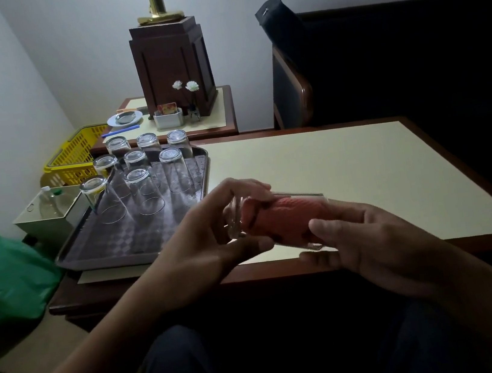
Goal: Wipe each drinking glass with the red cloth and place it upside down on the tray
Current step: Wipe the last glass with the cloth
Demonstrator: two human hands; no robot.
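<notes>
Head view: we wipe a glass (234, 219); left grip (214, 241) holds it, right grip (373, 247) pinches red cloth (286, 216). Next, we judge: invert onto tray (126, 241).

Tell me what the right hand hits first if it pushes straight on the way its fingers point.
The glass itself: the right hand grips its mouth end, red cloth stuffed inside. Further along that line, probably the left hand holding the base.

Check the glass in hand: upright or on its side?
On its side: the glass lies roughly horizontal between left hand and right hand, red cloth stuffed inside.
</notes>
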